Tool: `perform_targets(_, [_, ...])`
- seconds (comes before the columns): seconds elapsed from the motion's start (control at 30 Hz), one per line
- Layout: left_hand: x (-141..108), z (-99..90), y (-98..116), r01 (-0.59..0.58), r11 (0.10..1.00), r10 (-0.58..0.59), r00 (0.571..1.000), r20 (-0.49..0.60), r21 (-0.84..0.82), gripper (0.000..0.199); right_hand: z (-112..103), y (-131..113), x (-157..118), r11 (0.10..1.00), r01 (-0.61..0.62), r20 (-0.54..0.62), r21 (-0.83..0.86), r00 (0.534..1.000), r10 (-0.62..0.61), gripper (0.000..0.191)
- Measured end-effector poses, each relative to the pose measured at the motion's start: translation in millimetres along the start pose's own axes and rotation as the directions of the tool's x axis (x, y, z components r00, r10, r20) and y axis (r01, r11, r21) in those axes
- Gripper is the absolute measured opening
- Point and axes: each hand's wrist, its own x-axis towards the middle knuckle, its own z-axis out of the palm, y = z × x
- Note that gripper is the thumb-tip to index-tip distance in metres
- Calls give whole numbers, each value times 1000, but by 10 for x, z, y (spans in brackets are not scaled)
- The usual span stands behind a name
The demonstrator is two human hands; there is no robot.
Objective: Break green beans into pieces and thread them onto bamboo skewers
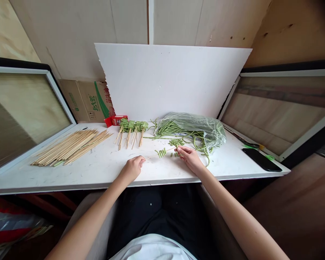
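Observation:
My left hand point(134, 167) is closed around the blunt end of a thin bamboo skewer point(151, 156). Several cut long bean pieces point(161, 153) are threaded crosswise on it. At the skewer's other end, the fingers of my right hand point(189, 157) pinch together on its tip; whether a bean piece is between them is too small to tell. Just behind those fingers lies a small pile of cut bean pieces point(176, 142), with a few loose ones beside my right hand. Finished bean skewers point(134, 126) lie side by side farther back, their sticks pointing toward me.
Loose bamboo skewers point(78, 144) are heaped at the left. Whole long beans point(170, 129) spill from a clear plastic bag point(206, 124) behind my right hand. A black phone point(261, 159) lies at the right edge. A red box point(116, 120) and a cardboard carton point(88, 101) stand at the back left.

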Motion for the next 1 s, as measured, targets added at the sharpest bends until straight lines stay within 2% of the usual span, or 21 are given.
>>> perform_targets(0.67, [14, -22, 16, 9, 1000, -9, 1000, 10, 23, 25, 31, -18, -18, 1000, 21, 4, -20, 1000, -21, 43])
perform_targets(1.0, [-3, 6, -51, 36, 999, -36, 999, 36, 0, 29, 8, -21, -21, 1000, 18, -29, -5, 999, -18, 38])
